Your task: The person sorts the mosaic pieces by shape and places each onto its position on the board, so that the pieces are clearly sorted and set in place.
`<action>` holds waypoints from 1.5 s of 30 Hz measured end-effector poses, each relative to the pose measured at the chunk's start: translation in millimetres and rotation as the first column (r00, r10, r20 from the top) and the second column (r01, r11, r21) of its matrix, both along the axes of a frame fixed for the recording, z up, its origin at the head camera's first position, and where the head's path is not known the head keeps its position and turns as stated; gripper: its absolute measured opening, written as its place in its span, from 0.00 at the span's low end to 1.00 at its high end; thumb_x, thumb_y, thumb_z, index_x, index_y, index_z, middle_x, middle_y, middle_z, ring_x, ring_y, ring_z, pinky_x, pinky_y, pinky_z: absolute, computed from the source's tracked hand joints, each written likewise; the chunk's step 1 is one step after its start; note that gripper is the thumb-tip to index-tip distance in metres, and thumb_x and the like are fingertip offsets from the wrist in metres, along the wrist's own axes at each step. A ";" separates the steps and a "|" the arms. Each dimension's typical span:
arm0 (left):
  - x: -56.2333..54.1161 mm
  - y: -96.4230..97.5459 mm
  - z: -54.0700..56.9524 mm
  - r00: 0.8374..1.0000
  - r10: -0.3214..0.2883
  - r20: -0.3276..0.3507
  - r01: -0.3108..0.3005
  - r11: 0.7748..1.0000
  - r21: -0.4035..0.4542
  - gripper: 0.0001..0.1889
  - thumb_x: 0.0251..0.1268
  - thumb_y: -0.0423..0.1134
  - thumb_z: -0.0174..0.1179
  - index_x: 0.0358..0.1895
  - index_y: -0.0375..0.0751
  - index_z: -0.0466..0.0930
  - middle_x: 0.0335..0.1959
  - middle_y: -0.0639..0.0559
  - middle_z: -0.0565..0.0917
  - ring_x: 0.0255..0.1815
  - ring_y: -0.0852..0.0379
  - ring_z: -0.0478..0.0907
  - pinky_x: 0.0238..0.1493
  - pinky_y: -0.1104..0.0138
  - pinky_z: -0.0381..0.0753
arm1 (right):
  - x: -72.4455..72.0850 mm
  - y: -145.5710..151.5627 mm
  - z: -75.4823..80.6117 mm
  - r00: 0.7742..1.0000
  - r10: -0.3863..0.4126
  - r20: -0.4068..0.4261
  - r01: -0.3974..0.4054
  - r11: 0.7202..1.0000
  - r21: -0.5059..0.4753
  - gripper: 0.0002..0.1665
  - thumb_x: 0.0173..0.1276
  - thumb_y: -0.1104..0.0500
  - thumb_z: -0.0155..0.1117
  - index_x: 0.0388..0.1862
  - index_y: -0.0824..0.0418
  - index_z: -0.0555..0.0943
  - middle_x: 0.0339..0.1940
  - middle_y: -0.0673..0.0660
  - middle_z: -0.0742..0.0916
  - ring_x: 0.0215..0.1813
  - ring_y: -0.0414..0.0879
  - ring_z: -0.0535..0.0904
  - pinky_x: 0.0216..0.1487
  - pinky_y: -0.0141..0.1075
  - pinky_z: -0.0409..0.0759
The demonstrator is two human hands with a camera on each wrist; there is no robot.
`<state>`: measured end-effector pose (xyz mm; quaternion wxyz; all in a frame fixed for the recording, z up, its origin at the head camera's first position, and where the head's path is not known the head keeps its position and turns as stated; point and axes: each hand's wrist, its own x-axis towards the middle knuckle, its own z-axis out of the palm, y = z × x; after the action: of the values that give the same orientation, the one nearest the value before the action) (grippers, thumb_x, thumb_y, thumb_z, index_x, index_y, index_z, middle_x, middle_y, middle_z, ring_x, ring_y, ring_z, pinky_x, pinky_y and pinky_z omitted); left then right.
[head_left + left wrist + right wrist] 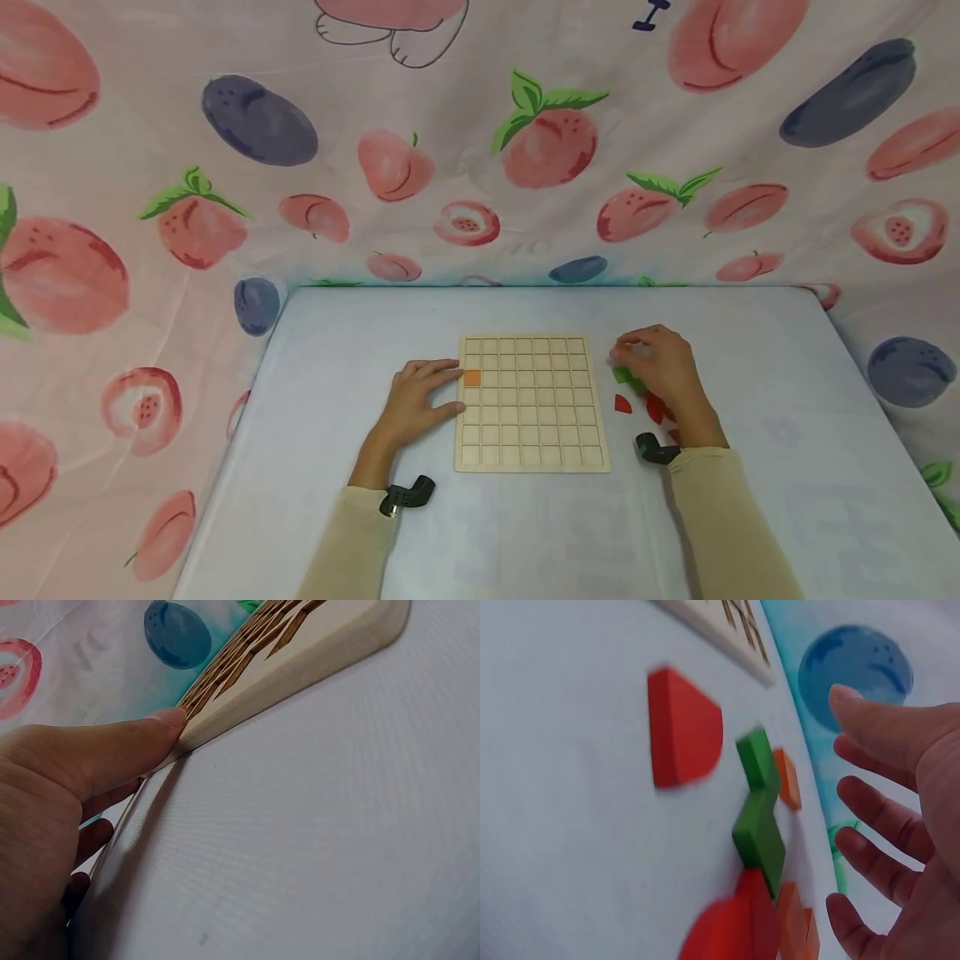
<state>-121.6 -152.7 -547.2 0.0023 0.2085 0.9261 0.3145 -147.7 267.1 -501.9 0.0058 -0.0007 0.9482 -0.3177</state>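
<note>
While the left hand (416,404) rests flat against the left edge of the wooden grid board (531,404), its fingers are straight and grasp nothing; the thumb tip presses the board's side in the left wrist view. One orange square tile (472,377) sits in the board's leftmost column, third row from the far edge. Right of the board lies a loose cluster of green pieces (759,810), a red quarter-round piece (682,727) and further orange pieces (786,778). Over that cluster hovers the right hand (663,367), fingers spread and relaxed, gripping nothing. Risk noted: the pieces lie touching and overlapped, so a careless pinch could scatter neighbours, and the board could slide if the left hand's bracing slackens.
</note>
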 end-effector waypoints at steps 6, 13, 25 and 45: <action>-0.2 0.8 0.0 1.000 -0.002 -0.002 0.002 1.000 -0.001 0.30 0.60 0.55 0.71 0.66 0.53 0.81 0.70 0.59 0.77 0.67 0.51 0.69 0.64 0.47 0.65 | -2.8 9.6 -2.6 0.999 -0.023 0.045 0.023 1.000 0.010 0.24 0.71 0.46 0.68 0.56 0.61 0.85 0.61 0.69 0.81 0.64 0.67 0.74 0.64 0.62 0.72; 0.5 1.2 -0.4 1.000 -0.001 -0.010 0.001 1.000 -0.007 0.30 0.60 0.55 0.71 0.66 0.53 0.81 0.70 0.58 0.78 0.67 0.51 0.70 0.63 0.48 0.66 | -5.1 12.3 -5.2 0.998 -0.020 0.061 0.017 0.998 0.060 0.24 0.68 0.47 0.71 0.55 0.63 0.86 0.59 0.70 0.82 0.61 0.66 0.75 0.63 0.61 0.73; 1.9 2.0 0.5 1.000 0.004 0.009 -0.004 1.000 -0.018 0.30 0.61 0.57 0.70 0.66 0.54 0.81 0.71 0.59 0.77 0.68 0.51 0.69 0.66 0.49 0.65 | -9.1 12.4 -8.1 0.995 -0.040 0.092 0.032 0.995 0.090 0.22 0.67 0.51 0.72 0.54 0.63 0.86 0.60 0.70 0.82 0.61 0.66 0.74 0.63 0.60 0.74; 0.0 1.4 1.2 1.000 0.001 0.010 -0.001 1.000 -0.022 0.30 0.61 0.56 0.70 0.66 0.53 0.81 0.71 0.58 0.77 0.68 0.50 0.69 0.65 0.47 0.65 | -9.5 12.2 -9.6 0.998 -0.034 0.050 0.032 0.999 0.038 0.18 0.66 0.49 0.74 0.42 0.63 0.85 0.56 0.67 0.83 0.57 0.63 0.75 0.57 0.57 0.75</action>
<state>-121.6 -151.3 -546.0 0.0091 0.2062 0.9295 0.3055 -157.2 279.3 -511.4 0.0246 0.0232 0.9534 -0.2998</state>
